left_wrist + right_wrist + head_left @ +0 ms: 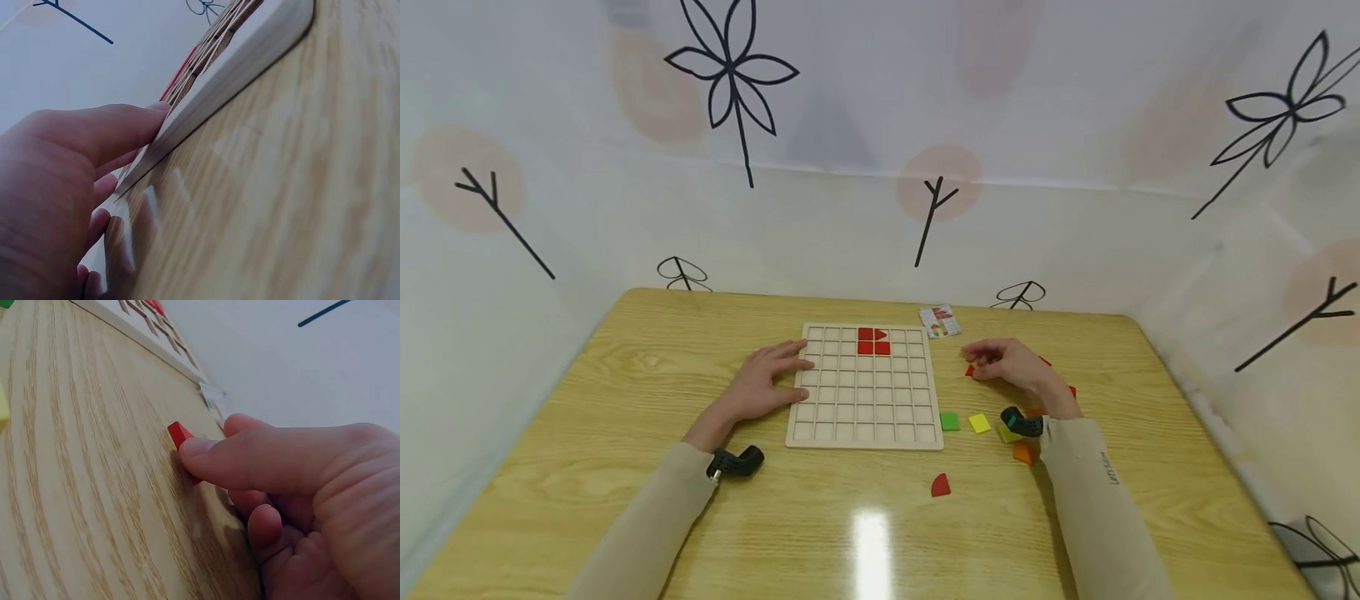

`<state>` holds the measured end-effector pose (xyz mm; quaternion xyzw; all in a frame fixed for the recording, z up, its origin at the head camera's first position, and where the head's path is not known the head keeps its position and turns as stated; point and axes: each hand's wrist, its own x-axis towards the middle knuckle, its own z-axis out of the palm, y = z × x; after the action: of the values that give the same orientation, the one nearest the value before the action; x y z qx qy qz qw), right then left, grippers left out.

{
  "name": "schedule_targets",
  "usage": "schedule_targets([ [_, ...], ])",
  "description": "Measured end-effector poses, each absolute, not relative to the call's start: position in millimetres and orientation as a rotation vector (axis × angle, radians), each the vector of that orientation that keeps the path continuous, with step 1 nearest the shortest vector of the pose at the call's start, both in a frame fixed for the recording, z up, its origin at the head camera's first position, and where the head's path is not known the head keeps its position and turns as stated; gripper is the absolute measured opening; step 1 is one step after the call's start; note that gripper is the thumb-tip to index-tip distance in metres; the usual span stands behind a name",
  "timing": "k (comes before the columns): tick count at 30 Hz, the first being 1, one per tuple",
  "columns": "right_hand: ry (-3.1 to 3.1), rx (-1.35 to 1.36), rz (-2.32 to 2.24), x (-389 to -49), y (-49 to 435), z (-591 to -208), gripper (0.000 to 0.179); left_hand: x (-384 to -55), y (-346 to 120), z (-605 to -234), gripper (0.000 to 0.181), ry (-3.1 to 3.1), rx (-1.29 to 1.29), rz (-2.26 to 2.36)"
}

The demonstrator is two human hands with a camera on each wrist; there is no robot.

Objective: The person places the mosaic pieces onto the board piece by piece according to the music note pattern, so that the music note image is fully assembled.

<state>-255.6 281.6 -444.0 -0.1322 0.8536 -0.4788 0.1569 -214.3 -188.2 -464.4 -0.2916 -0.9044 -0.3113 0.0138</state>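
A pale wooden grid board (865,444) lies on the table, with several red tiles (865,348) set in its top rows. My left hand (762,383) rests along the board's left edge, fingers spread over the rim; the left wrist view shows the thumb (134,125) touching its side. Right of the board, my right hand (1011,367) pinches a small red tile (179,434) between thumb and fingers, close to the tabletop. That tile's full shape is hidden behind the thumb.
A printed pattern card (940,321) lies beyond the board's top right corner. Green (950,422), yellow (980,423) and orange tiles (1023,452) lie right of the board, some partly under the right wrist. A red quarter-round tile (941,485) lies nearer me.
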Motion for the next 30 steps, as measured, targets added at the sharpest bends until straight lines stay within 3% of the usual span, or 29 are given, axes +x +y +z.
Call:
schedule_targets([
  [23, 2.655, -0.354, -1.140, -253, 273, -443, 0.017, -213, -188, -467, 0.048, -2.813, -0.908, -0.972],
  [30, 2.649, -0.308, -1.183, -253, 271, -443, 0.026, -213, -188, -464, 0.047, -2.804, -0.915, -0.983],
])
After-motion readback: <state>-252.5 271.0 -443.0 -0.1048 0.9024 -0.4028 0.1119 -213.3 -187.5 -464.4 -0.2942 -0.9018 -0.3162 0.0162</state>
